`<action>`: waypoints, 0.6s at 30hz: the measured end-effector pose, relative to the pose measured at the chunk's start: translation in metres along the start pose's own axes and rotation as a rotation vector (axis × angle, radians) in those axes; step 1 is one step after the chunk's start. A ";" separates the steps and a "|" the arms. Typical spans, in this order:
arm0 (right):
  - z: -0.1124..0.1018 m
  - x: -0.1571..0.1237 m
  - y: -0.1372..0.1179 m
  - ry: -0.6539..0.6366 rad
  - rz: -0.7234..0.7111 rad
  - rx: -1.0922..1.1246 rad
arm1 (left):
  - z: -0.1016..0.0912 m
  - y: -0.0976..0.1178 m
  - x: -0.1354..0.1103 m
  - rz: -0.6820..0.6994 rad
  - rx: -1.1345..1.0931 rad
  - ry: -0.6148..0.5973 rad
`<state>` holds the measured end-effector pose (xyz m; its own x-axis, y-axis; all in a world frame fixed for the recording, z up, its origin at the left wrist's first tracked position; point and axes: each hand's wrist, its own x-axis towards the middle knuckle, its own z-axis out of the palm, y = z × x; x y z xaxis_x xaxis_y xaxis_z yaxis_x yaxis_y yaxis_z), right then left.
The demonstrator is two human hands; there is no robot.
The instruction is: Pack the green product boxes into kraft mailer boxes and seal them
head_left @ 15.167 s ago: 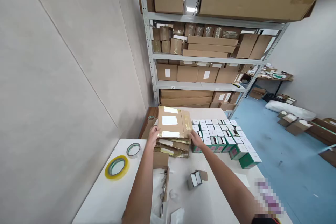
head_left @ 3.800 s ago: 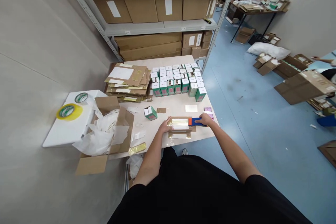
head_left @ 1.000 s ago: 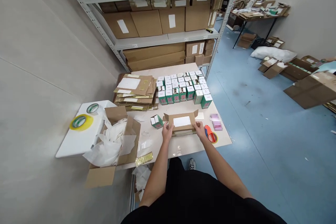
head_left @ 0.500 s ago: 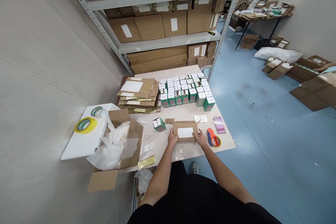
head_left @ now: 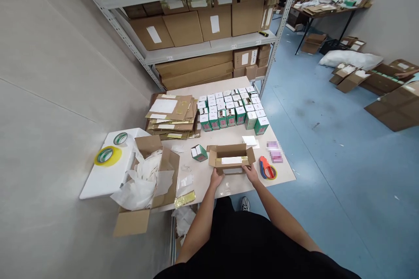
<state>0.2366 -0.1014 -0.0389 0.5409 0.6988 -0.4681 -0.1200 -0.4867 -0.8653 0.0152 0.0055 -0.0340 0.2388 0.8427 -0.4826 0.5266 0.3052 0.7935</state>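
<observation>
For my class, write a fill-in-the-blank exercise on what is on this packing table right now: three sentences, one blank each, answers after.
1. The left hand and right hand touch the near side of a small cardboard box whose top flaps are ____.
2. The orange tape dispenser lies to the ____ of that box.
3. The lone little box just left of it is white and ____.

Missing words: open; right; green

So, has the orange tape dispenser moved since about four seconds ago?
Yes: the tape dispenser went from the cardboard box top rightward onto the table, nearer its right edge.
</observation>
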 end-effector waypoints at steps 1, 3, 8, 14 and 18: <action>-0.001 0.002 0.001 -0.016 0.004 0.012 | -0.002 0.002 -0.002 -0.012 0.049 -0.004; -0.005 0.004 0.002 -0.043 0.012 0.035 | -0.009 0.011 -0.006 -0.057 0.206 -0.014; -0.011 0.002 -0.002 -0.054 0.056 0.023 | -0.024 0.049 -0.021 -0.108 0.665 -0.109; -0.020 -0.006 -0.017 -0.103 0.014 0.110 | -0.024 0.081 -0.015 0.330 0.825 -0.080; -0.042 0.005 -0.037 0.100 -0.045 0.130 | -0.020 0.073 -0.002 0.258 0.917 -0.180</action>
<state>0.2789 -0.1019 -0.0013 0.6274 0.6596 -0.4138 -0.1967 -0.3800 -0.9038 0.0369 0.0354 0.0325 0.5172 0.7313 -0.4447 0.8542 -0.4084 0.3218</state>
